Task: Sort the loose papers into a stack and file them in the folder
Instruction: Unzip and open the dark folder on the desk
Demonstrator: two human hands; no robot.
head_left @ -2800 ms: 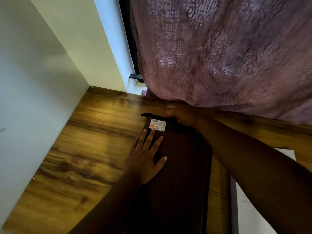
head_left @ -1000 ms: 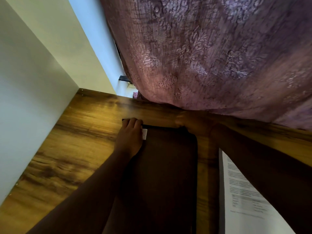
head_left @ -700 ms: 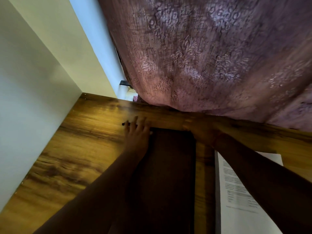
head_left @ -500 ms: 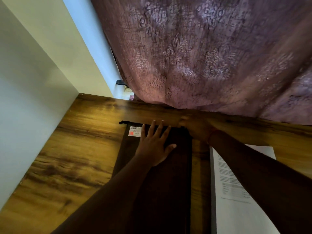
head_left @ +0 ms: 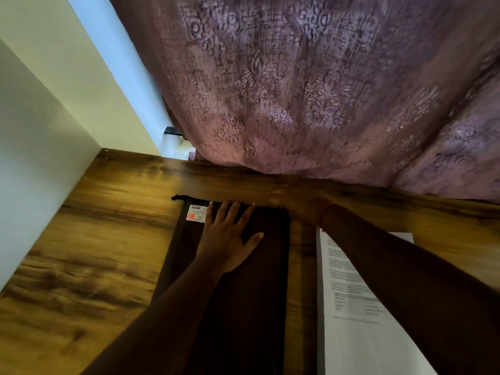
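Folder, dark brown and closed, lies flat on the wooden table, its long side running away from the viewer toward the far edge; behind that edge a purple patterned curtain hangs and fills the upper part of the view, with a pale wall to the left; just to the right of the folder, with a strip of bare wood between them, sits a stack of white printed papers, partly hidden under the right forearm; the left hand rests flat on the folder's cover near its far end, fingers straight and spread, fingertips reaching the far edge, holding nothing; the right hand is at the folder's far right corner, close under the curtain's hem, in shadow and blurred, so I cannot tell whether it grips the corner or only touches it; a small white sticker with an orange-red patch sits on the cover's far left corner, just beside the left hand's fingers; a short dark string pokes out from that same corner onto the wood.
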